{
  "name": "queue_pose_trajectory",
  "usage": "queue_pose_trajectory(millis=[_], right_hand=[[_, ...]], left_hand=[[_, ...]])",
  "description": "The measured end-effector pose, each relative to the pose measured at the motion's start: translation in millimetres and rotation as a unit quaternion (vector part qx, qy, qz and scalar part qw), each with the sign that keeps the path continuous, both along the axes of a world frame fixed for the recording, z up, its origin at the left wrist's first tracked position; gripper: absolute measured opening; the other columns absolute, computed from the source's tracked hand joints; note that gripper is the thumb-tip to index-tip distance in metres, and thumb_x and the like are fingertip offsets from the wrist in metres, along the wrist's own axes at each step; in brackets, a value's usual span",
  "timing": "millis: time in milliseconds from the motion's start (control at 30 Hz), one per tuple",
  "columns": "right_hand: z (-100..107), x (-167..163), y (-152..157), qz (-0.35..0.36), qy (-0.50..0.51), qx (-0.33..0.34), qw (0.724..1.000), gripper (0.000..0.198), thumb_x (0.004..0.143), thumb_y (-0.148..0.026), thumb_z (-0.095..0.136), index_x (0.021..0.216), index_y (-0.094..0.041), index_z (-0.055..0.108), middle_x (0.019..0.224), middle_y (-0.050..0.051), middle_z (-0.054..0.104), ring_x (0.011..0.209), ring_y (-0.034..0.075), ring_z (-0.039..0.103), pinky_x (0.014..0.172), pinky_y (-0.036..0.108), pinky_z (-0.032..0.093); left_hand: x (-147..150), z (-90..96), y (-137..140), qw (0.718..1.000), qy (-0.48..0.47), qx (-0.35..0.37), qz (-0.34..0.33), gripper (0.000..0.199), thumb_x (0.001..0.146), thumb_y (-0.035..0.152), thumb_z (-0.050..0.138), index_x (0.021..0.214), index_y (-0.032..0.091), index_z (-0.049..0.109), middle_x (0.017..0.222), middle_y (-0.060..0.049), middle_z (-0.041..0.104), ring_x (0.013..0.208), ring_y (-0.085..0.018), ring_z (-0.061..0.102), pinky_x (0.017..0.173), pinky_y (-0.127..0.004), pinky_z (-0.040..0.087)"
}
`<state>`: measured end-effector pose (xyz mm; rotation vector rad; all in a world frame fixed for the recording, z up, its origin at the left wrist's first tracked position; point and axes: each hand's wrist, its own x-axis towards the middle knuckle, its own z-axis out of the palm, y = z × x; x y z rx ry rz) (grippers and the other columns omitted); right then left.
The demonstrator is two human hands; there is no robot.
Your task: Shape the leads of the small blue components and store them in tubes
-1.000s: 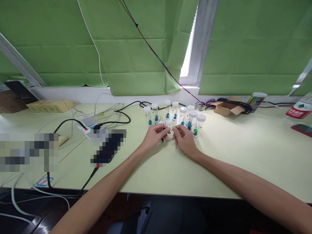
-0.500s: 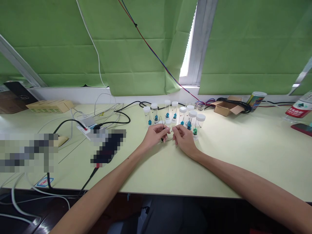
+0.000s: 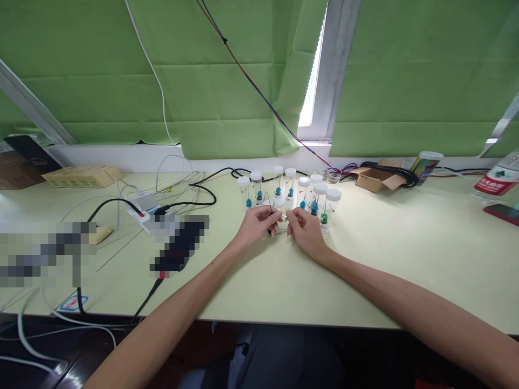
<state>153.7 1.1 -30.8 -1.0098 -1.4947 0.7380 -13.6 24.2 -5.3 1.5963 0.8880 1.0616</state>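
Note:
My left hand [image 3: 257, 222] is closed in a pinch on a thin bent dark wire [image 3: 267, 198]. A small black end pokes out below its fingers. Close beside it, the fingertips of my right hand [image 3: 306, 231] are pressed together; a tiny light-coloured piece lies between the two hands, too small to name. Behind the hands stand several clear vials with white caps, such as one with a blue piece inside [image 3: 291, 183]. Right by my right hand is a vial with a green piece [image 3: 325, 217]. Thin wires show inside the vials. The hands partly hide some vials.
An open cardboard box [image 3: 373, 181] with black cable and a printed can [image 3: 427, 166] stand at the back right. Further right are a bottle with a red label [image 3: 497, 178] and a dark red phone [image 3: 503, 213]. Cables and a power strip [image 3: 148, 213] lie left.
Both hands stay nearly in place, with only a slight shift at the fingertips. The vials have not moved.

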Motion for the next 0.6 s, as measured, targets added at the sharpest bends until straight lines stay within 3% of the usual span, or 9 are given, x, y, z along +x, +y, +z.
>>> queue_pose_trajectory(millis=[600], right_hand=[[-0.5, 0.3, 0.2, -0.003, -0.014, -0.002, 1.0, 0.046, 0.094, -0.059, 0.05, 0.07, -0.021, 0.054, 0.048, -0.003, 0.055, 0.042, 0.011, 0.05, 0.048, 0.024, 0.042]], left_hand=[[0.0, 4.5, -2.3, 1.0, 0.002, -0.007, -0.001, 0.035, 0.08, 0.05, 0.072, 0.077, 0.016, 0.068, 0.067, -0.003, 0.064, 0.053, -0.011, 0.055, 0.056, -0.029, 0.047]])
